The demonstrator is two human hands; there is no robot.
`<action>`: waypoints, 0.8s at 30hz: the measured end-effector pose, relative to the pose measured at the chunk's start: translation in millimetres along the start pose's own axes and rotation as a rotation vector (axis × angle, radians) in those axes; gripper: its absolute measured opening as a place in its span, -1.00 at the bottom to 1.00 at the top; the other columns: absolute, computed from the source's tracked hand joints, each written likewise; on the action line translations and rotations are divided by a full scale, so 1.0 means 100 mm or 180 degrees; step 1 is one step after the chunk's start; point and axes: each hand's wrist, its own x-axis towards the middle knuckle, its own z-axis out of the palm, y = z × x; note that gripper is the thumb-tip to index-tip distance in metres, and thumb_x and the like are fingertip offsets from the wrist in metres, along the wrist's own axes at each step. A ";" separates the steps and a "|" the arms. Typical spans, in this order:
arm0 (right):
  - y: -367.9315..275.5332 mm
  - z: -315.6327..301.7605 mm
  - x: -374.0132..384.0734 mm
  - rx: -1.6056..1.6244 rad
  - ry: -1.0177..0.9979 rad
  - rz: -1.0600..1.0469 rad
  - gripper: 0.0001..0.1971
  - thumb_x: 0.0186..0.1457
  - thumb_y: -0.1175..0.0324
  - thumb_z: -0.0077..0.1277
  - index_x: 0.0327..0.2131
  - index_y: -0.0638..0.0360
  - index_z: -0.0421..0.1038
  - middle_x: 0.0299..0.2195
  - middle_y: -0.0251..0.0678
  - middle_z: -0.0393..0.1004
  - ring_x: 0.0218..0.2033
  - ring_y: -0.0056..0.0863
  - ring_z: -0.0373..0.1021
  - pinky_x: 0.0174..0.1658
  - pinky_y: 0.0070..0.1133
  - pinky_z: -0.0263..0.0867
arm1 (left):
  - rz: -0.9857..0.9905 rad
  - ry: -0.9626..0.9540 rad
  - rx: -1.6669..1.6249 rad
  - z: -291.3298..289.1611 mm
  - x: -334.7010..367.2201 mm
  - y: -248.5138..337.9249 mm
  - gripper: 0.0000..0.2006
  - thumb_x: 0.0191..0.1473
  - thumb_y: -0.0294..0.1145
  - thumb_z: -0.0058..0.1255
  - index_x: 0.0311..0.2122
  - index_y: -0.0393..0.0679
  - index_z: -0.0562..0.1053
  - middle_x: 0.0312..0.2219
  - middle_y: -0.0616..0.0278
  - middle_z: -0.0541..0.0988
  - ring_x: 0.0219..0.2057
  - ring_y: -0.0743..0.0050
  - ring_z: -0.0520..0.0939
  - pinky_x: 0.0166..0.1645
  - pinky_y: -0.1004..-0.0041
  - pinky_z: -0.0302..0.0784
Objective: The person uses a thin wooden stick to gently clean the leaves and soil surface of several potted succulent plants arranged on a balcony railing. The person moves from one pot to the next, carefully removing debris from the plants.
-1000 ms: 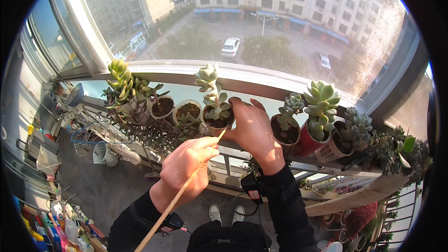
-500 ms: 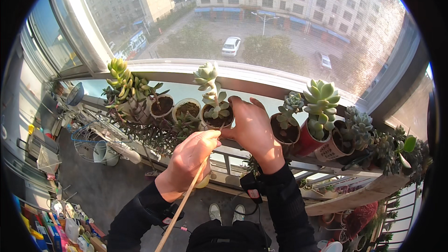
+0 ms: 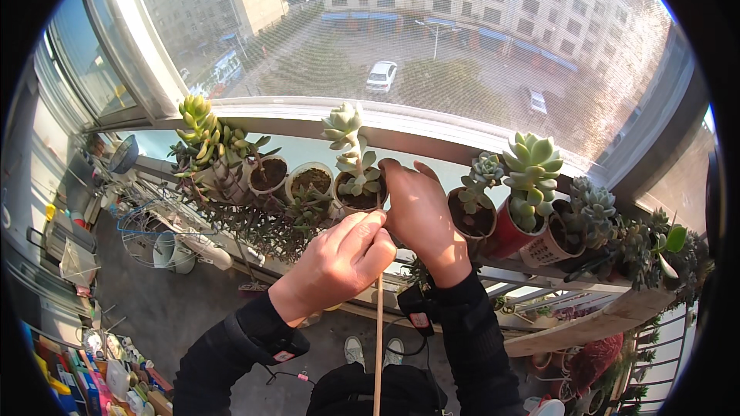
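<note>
Potted succulent (image 3: 355, 169) is seen at ctr of frame, just above the hands: pale grey-green rosette on top, thick stem, fleshy leaves lower down, dark crumbly soil in a round pot. Its pot is clasped on the right side by R hand (image 3: 420, 212), half curled, w/ thumb and index spread apart by the rim; other fingertips are hidden. L hand (image 3: 339, 260) is nearly closed, w/ thin wooden stick (image 3: 378, 339) pinched btwn thumb and fingers; stick's upper end is hidden, straight smooth shaft is seen running to lower edge, ctr. L fingertips are set close to pot's front; contact can't be told. Right of ctr, glossy red pot (image 3: 502, 236) is topped by chunky pale-green rosette (image 3: 533, 158); left of ctr, rough brown soil is held in whitish pot (image 3: 311, 165).
</note>
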 end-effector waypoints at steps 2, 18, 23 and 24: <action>0.00 0.00 0.00 -0.0016 -0.0019 -0.0007 -0.40 -0.17 0.28 0.32 -0.04 0.37 0.36 -0.36 0.02 0.56 -0.22 -0.04 0.50 0.16 -0.18 0.26 | -0.0155 0.0009 -0.0081 0.02 0.01 0.02 -0.83 -0.07 -0.62 0.11 -0.35 -0.29 0.37 -0.25 -0.12 0.57 -0.21 0.01 0.67 -0.19 0.29 0.70; -0.06 -0.02 0.01 0.0124 -0.0042 0.0116 -0.33 -0.24 0.07 0.41 -0.11 0.30 0.42 -0.40 -0.05 0.57 -0.26 -0.06 0.51 0.19 -0.21 0.23 | -0.1841 0.0708 -0.1935 -0.29 -0.16 -0.10 -0.96 0.31 -0.61 -0.11 -0.23 -0.28 0.30 -0.25 -0.05 0.61 -0.33 0.38 0.70 -0.20 0.43 0.69; -0.05 -0.03 0.01 0.0130 -0.0133 0.0123 -0.34 -0.21 0.05 0.39 -0.10 0.29 0.43 -0.40 -0.06 0.57 -0.25 -0.06 0.51 0.18 -0.19 0.23 | -0.2122 0.0960 -0.2258 -0.33 -0.21 -0.15 -0.94 0.30 -0.59 -0.08 -0.25 -0.29 0.31 -0.29 -0.01 0.62 -0.36 0.41 0.70 -0.22 0.45 0.68; -0.05 -0.04 0.02 0.0165 -0.0089 0.0077 -0.35 -0.21 0.05 0.39 -0.10 0.29 0.43 -0.40 -0.06 0.57 -0.25 -0.07 0.51 0.18 -0.19 0.23 | -0.2179 0.1019 -0.2349 -0.33 -0.21 -0.16 -0.94 0.30 -0.59 -0.08 -0.25 -0.29 0.31 -0.29 -0.01 0.62 -0.36 0.41 0.70 -0.23 0.45 0.68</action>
